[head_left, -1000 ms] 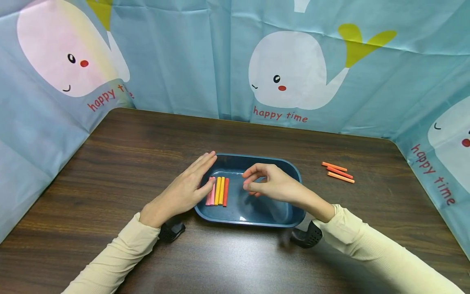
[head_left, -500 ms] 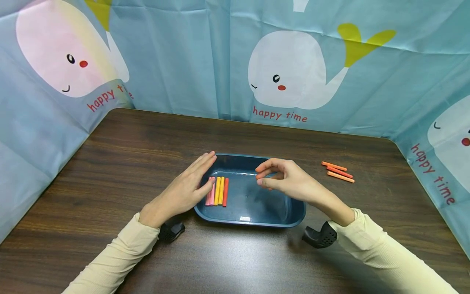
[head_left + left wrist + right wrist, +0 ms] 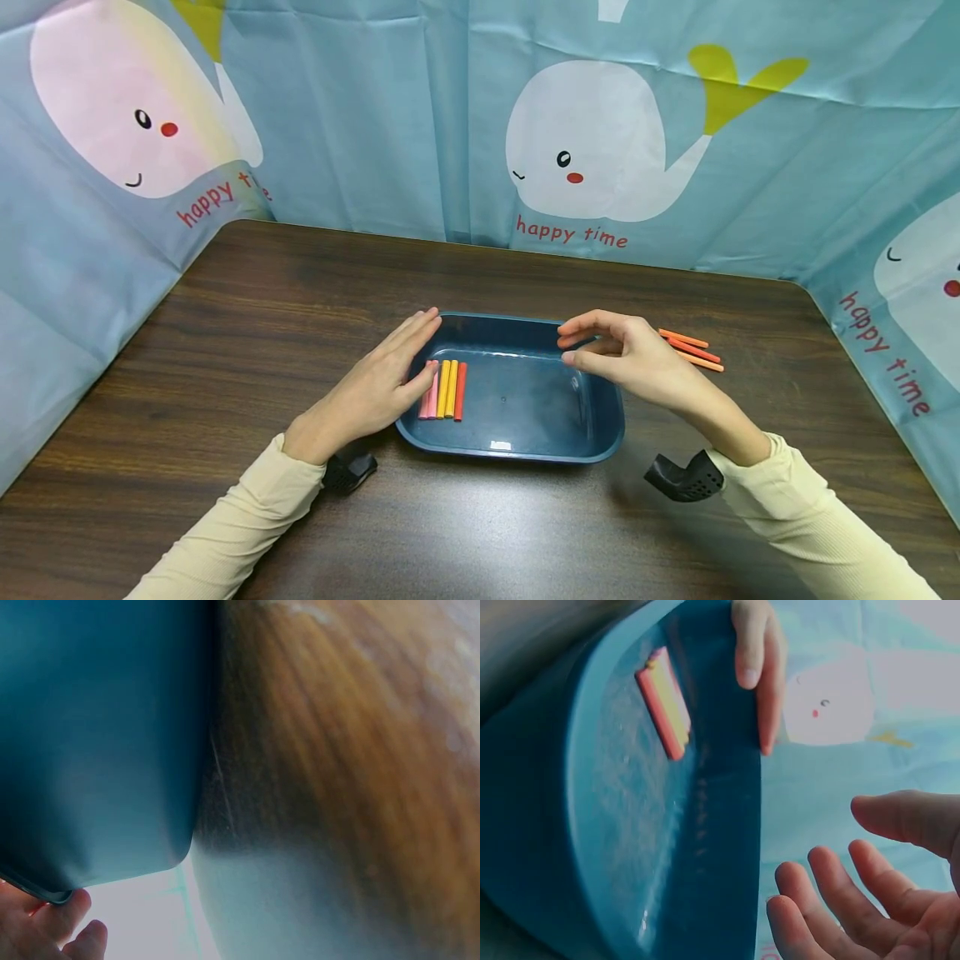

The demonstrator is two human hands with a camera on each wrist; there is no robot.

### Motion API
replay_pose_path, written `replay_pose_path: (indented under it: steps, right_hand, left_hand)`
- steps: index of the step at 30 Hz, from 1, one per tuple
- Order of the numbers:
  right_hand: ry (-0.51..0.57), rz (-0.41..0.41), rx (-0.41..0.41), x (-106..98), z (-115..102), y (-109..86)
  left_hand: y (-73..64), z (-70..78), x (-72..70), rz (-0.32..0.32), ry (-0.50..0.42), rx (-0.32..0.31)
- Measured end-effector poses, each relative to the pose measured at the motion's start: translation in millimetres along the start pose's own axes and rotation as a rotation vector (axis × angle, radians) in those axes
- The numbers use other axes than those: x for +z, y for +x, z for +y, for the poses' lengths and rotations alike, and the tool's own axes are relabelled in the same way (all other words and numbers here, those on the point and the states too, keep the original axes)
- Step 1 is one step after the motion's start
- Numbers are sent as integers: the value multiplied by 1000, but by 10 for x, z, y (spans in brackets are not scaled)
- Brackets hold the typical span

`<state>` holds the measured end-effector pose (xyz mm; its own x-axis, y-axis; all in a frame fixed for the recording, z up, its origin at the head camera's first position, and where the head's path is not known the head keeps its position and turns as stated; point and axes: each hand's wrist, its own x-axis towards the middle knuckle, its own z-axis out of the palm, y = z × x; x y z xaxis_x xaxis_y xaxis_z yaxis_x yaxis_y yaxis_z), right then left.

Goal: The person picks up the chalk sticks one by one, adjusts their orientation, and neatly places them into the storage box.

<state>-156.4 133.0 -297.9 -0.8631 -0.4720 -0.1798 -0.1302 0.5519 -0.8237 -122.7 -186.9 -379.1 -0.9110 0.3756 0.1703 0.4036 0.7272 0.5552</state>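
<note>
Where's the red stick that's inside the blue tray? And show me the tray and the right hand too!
Red stick (image 3: 461,392): head view, middle of its length.
Blue tray (image 3: 525,410): head view, bare floor.
Right hand (image 3: 643,357): head view, back of the hand.

Left hand (image 3: 378,381) at tray (image 3: 528,412) rim, coloured sticks (image 3: 450,389) by its thumb tip. Right hand (image 3: 645,358): thumb-finger gap over tray, orange sticks (image 3: 693,347) past knuckles.
</note>
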Motion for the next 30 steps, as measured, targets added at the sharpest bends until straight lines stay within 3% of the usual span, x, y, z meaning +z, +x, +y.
replay_pose_path:
  steps: [14,30]
  right_hand:
    - [-66,66,-60,-173,111,-140]
    - [-138,142,-72,-350,308,-272]
  left_hand:
    - [3,0,-3,-2,1,-3]
    - [3,-2,-6,-10,2,-7]
